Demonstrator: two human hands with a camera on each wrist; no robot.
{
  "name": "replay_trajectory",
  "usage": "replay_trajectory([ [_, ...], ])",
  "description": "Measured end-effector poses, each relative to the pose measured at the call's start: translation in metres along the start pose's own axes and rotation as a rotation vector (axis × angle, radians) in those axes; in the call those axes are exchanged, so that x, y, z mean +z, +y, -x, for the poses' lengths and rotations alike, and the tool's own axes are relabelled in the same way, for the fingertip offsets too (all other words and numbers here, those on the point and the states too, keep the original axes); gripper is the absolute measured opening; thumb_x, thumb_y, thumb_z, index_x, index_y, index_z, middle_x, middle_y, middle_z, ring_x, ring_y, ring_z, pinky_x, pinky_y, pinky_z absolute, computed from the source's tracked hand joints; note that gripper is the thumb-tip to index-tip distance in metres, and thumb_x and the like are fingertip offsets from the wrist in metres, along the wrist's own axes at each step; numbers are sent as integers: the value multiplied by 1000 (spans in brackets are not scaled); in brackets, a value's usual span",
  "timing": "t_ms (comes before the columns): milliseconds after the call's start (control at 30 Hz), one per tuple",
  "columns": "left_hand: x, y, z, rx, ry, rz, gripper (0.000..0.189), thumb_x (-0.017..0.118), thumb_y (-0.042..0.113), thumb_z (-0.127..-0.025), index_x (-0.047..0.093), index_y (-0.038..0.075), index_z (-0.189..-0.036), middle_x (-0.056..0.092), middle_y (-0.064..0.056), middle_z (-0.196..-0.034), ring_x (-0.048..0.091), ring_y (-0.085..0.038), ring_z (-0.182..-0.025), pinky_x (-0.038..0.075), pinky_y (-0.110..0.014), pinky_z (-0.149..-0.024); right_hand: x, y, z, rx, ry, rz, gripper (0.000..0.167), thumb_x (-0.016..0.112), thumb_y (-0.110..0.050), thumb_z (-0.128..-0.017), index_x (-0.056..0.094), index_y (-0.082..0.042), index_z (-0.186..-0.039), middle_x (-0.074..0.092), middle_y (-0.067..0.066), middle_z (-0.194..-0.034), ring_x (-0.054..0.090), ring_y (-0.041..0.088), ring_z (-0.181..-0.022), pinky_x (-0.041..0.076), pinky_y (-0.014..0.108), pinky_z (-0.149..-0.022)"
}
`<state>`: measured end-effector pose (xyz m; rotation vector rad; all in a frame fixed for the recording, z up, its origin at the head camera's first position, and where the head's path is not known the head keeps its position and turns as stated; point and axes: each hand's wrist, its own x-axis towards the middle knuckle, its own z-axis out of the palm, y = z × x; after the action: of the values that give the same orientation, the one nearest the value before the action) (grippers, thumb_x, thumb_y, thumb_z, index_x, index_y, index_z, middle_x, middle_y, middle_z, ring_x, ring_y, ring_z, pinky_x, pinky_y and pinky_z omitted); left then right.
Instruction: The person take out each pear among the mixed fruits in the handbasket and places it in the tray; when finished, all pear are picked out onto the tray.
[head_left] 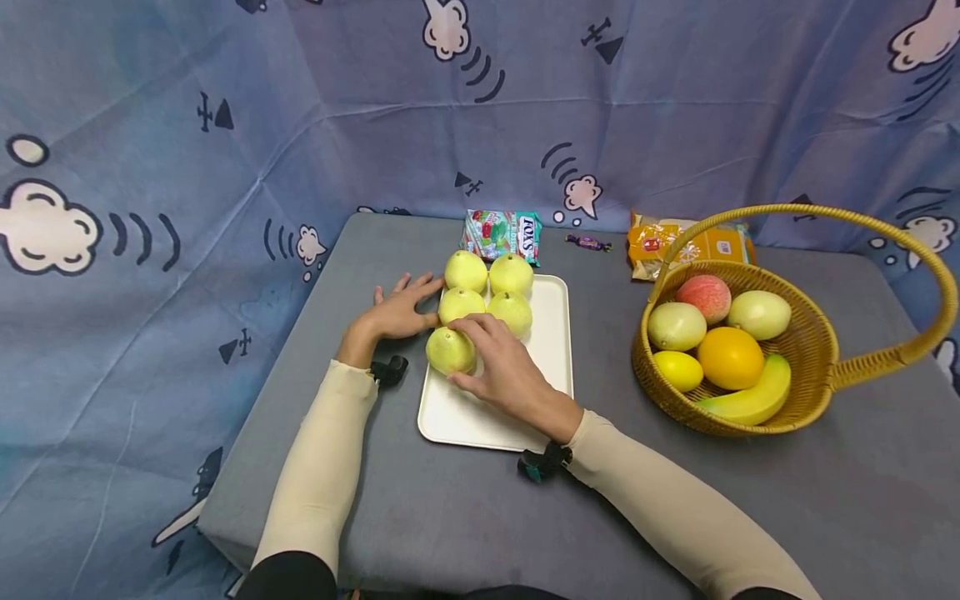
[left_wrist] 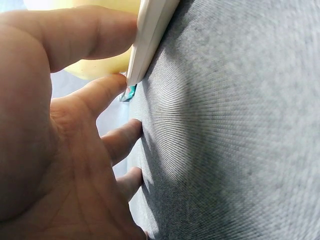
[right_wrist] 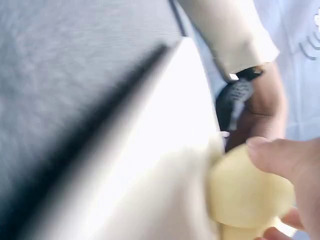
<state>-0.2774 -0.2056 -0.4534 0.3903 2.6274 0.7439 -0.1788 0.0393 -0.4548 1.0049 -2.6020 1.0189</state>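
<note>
A white rectangular tray lies on the grey table with several round yellow-green fruits on it, grouped at its far left part. My right hand grips the nearest round yellow-green fruit between thumb and fingers, at the tray's left side. In the right wrist view that fruit is blurred, with the thumb on its side. My left hand is spread flat beside the tray's left edge. Seen from the left wrist, its thumb and a finger touch the tray's rim, while other fingertips rest on the cloth.
To the right stands a wicker basket with a tall handle, holding a peach, an orange, a banana, a lemon and two pale fruits. Behind the tray lie a Fox's candy bag, a small purple-wrapped candy and an orange packet.
</note>
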Motion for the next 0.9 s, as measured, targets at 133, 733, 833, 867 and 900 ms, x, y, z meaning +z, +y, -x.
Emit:
replay_trajectory([
  [133, -1, 3, 0, 3, -5, 6, 78, 59, 39, -106, 28, 26, -176, 13, -8, -186, -5, -40, -172, -16, -78, -127, -29, 1, 1, -41, -67, -3, 70, 96, -22, -85, 64, -7, -146, 64, 15, -142, 63, 32, -132, 55, 51, -112],
  [733, 3, -2, -3, 2, -16, 27, 80, 61, 40, -107, 26, 25, -177, 12, -8, -186, -8, -40, -172, -19, -78, -125, -224, 36, 53, 183, -38, 207, 58, 97, -21, -85, 75, -13, -138, 77, 7, -129, 72, 29, -112, 58, 50, -95],
  [833, 3, -2, -3, -4, -13, 31, 80, 62, 39, -106, 27, 25, -176, 12, -8, -186, -8, -40, -172, -19, -78, -126, -237, 52, 62, 270, -41, 190, 59, 96, -20, -87, 73, -12, -141, 77, 11, -127, 70, 32, -113, 56, 55, -99],
  [867, 3, -2, -3, -4, -13, 30, 80, 62, 39, -106, 27, 25, -176, 12, -8, -186, -8, -39, -172, -19, -78, -126, -240, 58, 64, 298, -53, 185, 59, 95, -21, -88, 73, -12, -141, 77, 12, -127, 69, 33, -115, 55, 58, -101],
  [900, 3, -2, -2, -6, -14, 28, 80, 62, 39, -106, 27, 25, -176, 12, -8, -186, -8, -39, -172, -19, -78, -126, -243, 63, 65, 327, -69, 180, 59, 94, -22, -89, 72, -11, -142, 76, 14, -128, 68, 35, -117, 54, 61, -102],
])
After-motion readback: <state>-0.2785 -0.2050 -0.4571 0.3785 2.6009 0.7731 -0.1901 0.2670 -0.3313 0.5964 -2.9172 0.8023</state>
